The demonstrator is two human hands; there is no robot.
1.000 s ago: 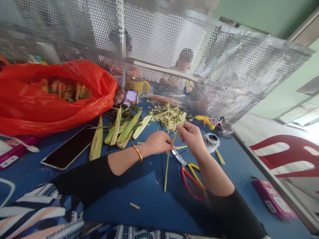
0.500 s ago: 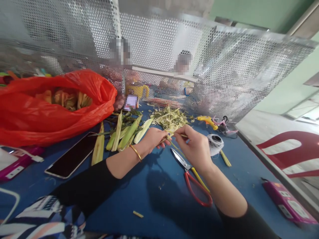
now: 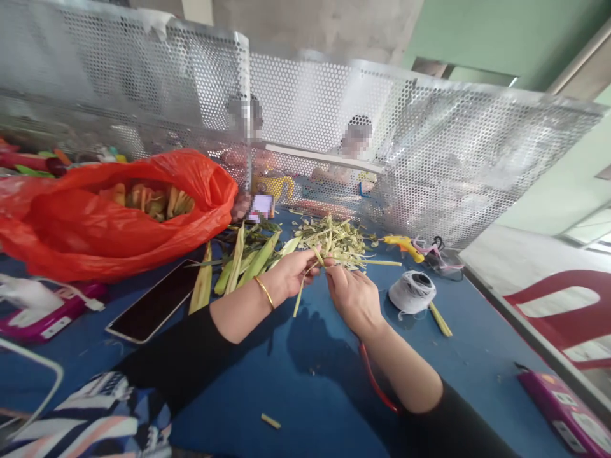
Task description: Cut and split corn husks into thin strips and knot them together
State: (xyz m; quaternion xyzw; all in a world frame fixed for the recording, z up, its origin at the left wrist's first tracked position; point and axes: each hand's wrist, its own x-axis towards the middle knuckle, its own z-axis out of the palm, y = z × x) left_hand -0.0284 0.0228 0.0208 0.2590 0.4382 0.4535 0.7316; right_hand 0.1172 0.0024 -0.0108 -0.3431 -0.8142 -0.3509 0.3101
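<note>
Near the middle of the blue table, my left hand [image 3: 294, 273], below a gold bangle, pinches thin pale green husk strips [image 3: 319, 256]. Close beside it, my right hand [image 3: 352, 294] has its fingers closed on the same strips. One strip end hangs below my left hand, and another sticks out to the right above my right hand. Just behind both hands lies a pile of shredded husk [image 3: 341, 238]. Red-handled scissors [image 3: 375, 378] lie mostly hidden under my right hand and forearm. A white thread spool [image 3: 412, 292] stands right of my right hand.
At left are a red plastic bag [image 3: 119, 245], a dark phone [image 3: 155, 302] and whole husks [image 3: 255, 257]. A yellow glue gun [image 3: 405, 245] lies back right, a purple power strip [image 3: 563, 407] at the right edge. Behind a perforated metal screen [image 3: 305, 102] sit two people.
My right hand has moved left and turned over, now covering the scissors' blades. The strips hang and stick out differently. The whole view has shifted slightly.
</note>
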